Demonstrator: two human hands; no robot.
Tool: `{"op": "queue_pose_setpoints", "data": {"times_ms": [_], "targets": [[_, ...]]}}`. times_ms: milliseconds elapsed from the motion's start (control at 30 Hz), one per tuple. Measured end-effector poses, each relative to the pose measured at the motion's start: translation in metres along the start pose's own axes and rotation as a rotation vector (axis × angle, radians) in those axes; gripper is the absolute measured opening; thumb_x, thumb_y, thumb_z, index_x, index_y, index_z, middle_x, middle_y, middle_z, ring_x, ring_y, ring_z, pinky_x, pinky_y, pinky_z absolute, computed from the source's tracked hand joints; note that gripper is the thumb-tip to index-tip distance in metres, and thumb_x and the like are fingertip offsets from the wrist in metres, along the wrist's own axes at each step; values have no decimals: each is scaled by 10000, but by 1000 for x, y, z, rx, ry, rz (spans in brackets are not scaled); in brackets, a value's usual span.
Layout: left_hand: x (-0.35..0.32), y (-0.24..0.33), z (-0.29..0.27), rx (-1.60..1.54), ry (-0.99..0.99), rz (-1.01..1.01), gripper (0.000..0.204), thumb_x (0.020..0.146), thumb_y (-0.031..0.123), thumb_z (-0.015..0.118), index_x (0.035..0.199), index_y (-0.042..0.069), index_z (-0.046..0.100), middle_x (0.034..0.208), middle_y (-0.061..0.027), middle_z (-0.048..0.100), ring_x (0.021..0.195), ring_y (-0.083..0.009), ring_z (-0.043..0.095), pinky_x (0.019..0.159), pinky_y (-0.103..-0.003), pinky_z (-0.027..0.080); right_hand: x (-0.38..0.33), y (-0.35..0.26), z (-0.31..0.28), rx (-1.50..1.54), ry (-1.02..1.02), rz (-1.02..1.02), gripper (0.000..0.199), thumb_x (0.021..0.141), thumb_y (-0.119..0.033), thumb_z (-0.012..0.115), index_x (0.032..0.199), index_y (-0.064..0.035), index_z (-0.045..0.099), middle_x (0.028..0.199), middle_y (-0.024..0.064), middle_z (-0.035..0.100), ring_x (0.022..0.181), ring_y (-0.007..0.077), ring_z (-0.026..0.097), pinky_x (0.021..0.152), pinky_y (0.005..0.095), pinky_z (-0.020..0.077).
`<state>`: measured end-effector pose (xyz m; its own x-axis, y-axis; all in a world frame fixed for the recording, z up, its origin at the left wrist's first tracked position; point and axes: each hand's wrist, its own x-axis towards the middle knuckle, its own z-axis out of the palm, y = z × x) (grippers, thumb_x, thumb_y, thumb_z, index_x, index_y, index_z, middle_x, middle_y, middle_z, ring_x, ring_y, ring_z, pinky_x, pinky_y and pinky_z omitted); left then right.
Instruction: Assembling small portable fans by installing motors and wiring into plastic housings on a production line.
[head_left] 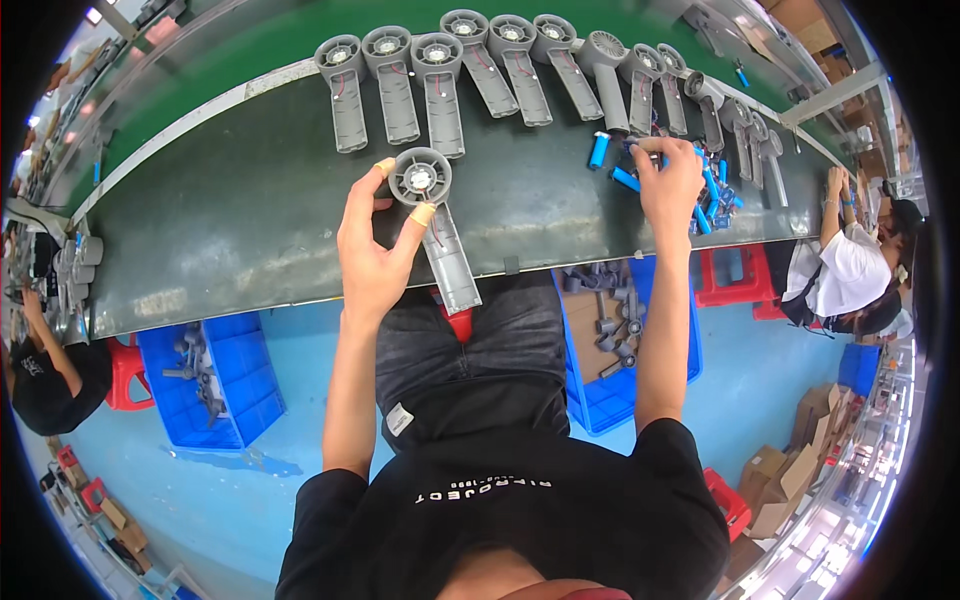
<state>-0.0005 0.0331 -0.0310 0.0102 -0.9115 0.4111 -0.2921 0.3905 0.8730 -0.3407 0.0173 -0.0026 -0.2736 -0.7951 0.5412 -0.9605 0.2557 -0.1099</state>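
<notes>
My left hand (372,262) is closed around the round head of an open grey handheld fan housing (452,262), thumb and fingers on its rim. The handle of this housing slants toward me over the table's near edge, its hollow inner side up. Over a pile of blue cylindrical batteries (712,190) and small circuit boards, my right hand (670,190) is pinched. Something small and dark shows at its fingertips, too small to make out. A single blue battery (599,150) lies just left of that hand.
Several similar fan housings (347,110) stand in a row along the far side of the dark table (240,220). Blue crates (215,385) with grey parts sit below at left and near my right knee. Other people (850,255) work at both ends.
</notes>
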Motion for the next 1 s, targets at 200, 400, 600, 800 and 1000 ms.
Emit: {"op": "queue_pose_setpoints", "data": {"times_ms": [200, 400, 600, 800, 1000], "targets": [[1, -3, -1, -16, 2, 11, 537, 818, 147, 766, 1286, 4, 545, 1235, -123, 619, 1070, -246, 621, 879, -363, 499, -6, 1, -27, 1085, -216, 239, 201, 963, -137, 620, 1107, -21, 542, 946, 69, 653, 823, 96, 629, 654, 228, 449], [0, -1, -2, -6, 5, -2, 537, 817, 144, 770, 1288, 14, 547, 1228, -126, 621, 1072, -250, 621, 882, -364, 496, -25, -34, -65, 1136, -274, 232, 314, 988, -97, 566, 1287, -37, 492, 1024, 121, 680, 816, 116, 639, 771, 249, 488], [-1, 0, -3, 18, 87, 51, 445, 815, 118, 762, 1215, 22, 593, 1196, -125, 629, 1077, -245, 607, 879, -353, 492, -49, -53, -70, 1427, -589, 128, 333, 964, -88, 519, 1281, 15, 519, 1040, 110, 634, 843, 119, 560, 780, 269, 459], [-10, 18, -26, 184, -5, 331, 242, 739, -21, 708, 978, 17, 697, 1093, -127, 660, 973, -273, 611, 819, -337, 489, -75, -76, -52, 1657, -796, 220, 330, 906, -95, 578, 1219, 4, 540, 958, 43, 496, 810, 104, 446, 720, 227, 382], [-15, 28, -18, 265, -271, 348, 221, 723, -9, 740, 936, 28, 691, 1074, -85, 648, 805, -231, 575, 669, -339, 477, -81, -100, -61, 1350, -861, 213, 450, 983, -136, 495, 1418, -22, 478, 1051, 30, 562, 818, 68, 481, 728, 210, 406]]}}
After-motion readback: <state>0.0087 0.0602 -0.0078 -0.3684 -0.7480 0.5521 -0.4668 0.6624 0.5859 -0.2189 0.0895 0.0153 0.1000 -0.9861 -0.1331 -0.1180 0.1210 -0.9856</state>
